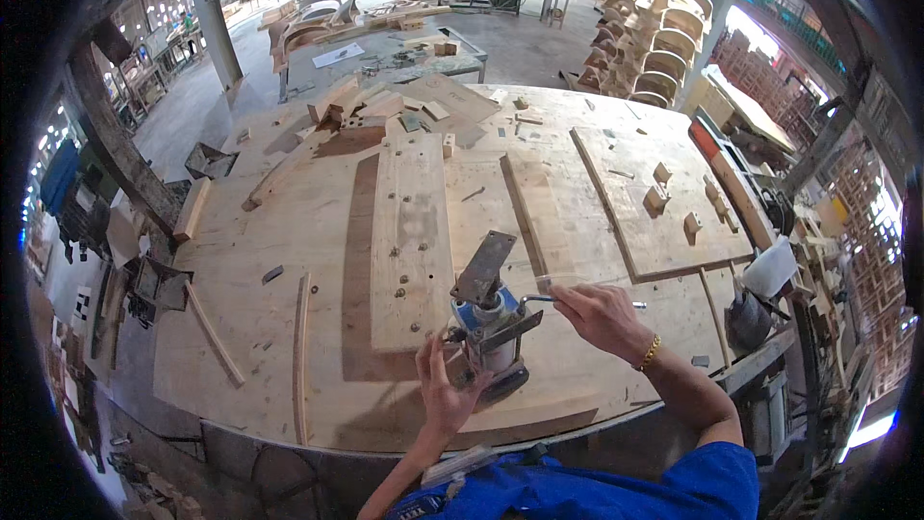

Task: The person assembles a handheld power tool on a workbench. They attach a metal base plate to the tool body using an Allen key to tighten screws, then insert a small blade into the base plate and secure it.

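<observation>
On the near middle of the wooden table stands a hand router (pixel 499 351), with a blue and silver body and a flat metal plate (pixel 484 268) tilted at its top. My left hand (pixel 449 393) curls round the router's lower left side and steadies it. In my right hand (pixel 603 320) is a thin bent metal wrench (pixel 535 299). Its hooked end meets the router's upper body, and its other end sticks out past my fingers. A dark metal bar (pixel 512 329) crosses the front of the router.
Beyond the router lies a long thick board (pixel 409 231) with several holes. A flat panel (pixel 645 202) carrying small wood blocks (pixel 657 196) is at the right. Offcuts (pixel 385 104) pile up at the far side. Loose strips (pixel 302 356) lie at the left. Curved wooden parts (pixel 664 48) are stacked behind.
</observation>
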`<state>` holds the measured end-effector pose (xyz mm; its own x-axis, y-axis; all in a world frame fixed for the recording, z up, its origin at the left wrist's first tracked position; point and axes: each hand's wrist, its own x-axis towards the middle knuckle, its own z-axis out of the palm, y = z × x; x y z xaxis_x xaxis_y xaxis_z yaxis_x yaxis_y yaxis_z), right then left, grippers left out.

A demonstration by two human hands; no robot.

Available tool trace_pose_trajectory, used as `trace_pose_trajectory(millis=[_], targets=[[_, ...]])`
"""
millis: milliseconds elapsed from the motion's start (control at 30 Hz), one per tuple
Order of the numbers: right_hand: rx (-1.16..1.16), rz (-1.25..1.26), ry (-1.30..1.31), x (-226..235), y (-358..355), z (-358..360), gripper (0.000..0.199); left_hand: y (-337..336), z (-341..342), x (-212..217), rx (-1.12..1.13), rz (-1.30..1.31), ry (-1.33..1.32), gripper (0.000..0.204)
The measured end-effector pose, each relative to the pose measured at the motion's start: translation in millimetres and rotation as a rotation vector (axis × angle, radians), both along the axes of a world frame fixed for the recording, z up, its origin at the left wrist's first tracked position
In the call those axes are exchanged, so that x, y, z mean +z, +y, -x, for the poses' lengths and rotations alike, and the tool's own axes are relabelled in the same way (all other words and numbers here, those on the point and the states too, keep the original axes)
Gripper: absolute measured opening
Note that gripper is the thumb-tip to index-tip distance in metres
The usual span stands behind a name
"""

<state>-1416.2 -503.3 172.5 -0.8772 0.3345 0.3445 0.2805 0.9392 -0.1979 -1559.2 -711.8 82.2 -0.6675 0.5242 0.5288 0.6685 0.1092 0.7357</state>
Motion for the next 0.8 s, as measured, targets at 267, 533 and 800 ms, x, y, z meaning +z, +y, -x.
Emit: trace_pose_trajectory(millis=[267, 533, 800], targets=[[-0.065, -0.021, -0.093, 1.3, -5.1, -3.0, 0.022, 62.6, -3.1, 64.0, -0.342, 0.285, 0.369, 0.038], [-0.049, -0.023, -0.044, -1.9, -4.8, 1.2, 0.02, 98.6, -25.6, 42.7, -0.107, 0.438, 0.552, 0.023], [0.097, -0.145, 0.036, -6.5, -5.3, -9.1, 0.018, 92.9, -16.3, 30.9, -0.169, 0.228, 0.668, 0.024]])
